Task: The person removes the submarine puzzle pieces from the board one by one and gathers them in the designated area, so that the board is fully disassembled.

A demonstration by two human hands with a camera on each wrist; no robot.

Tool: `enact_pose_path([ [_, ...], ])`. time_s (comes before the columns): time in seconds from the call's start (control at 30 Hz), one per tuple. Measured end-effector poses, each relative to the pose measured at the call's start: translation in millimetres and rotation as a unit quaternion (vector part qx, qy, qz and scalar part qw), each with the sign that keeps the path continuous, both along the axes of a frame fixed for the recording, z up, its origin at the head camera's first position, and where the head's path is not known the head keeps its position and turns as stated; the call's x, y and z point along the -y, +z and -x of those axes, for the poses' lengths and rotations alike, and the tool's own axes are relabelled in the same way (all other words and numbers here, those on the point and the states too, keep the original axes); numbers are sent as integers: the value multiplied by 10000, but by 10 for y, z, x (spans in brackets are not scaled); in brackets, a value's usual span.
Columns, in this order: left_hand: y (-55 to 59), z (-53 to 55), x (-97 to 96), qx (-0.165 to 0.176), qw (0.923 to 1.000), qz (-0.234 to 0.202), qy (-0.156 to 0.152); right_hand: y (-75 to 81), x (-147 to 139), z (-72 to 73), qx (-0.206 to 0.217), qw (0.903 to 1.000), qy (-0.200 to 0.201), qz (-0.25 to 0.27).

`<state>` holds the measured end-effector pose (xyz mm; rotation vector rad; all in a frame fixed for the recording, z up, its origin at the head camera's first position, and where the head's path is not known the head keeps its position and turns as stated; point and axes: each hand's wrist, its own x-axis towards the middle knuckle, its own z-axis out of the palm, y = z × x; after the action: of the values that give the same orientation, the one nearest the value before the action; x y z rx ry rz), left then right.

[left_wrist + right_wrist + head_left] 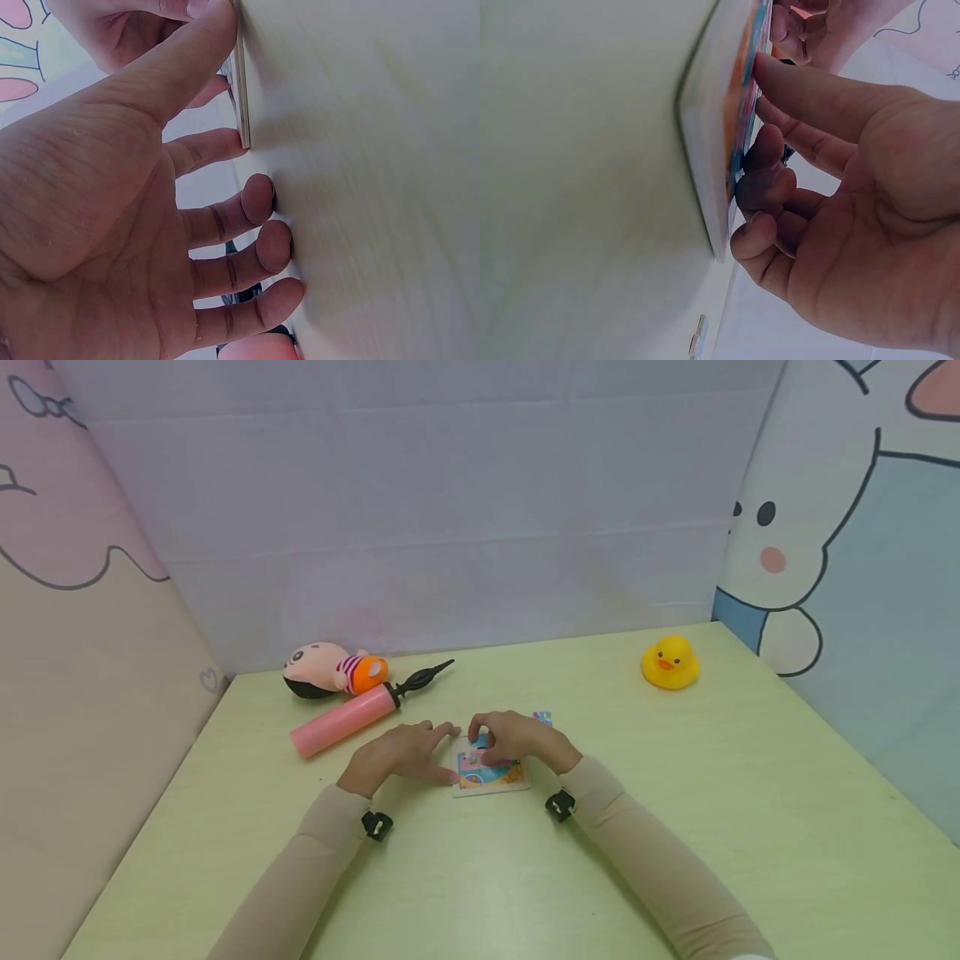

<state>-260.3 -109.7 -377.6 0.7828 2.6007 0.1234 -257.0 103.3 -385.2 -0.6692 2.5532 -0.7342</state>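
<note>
A small square picture puzzle board (491,792) with a white border lies on the table, its picture blue, pink and orange. My left hand (405,752) stands at the board's left side, thumb and index finger spread and touching its edge. In the left wrist view its other fingers (274,241) extend toward the tabletop, holding nothing. My right hand (517,737) bends over the board from the right. Its thumb and curled index finger pinch a puzzle piece on the picture, mostly covered by the hand. In the right wrist view the fingertips (765,191) sit right at the colored surface (739,127).
Another small colorful piece (542,717) lies just behind my right hand. At the back left are a pink hand pump (341,722) with a black nozzle and a plush doll (330,670). A yellow rubber duck (670,662) sits at the back right.
</note>
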Motion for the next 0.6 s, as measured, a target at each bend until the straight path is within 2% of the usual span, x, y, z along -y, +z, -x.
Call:
enact_pose_path([
  [0.2,-11,23,1,39,10000,15,69,10,10,-12,-287,9994,113,-142],
  [0.43,-30,34,-1,33,9999,78,119,15,31,-37,-370,9986,-118,-349],
  [0.6,-31,23,-9,-36,9999,116,113,10,29,-20,-523,9982,49,-283],
])
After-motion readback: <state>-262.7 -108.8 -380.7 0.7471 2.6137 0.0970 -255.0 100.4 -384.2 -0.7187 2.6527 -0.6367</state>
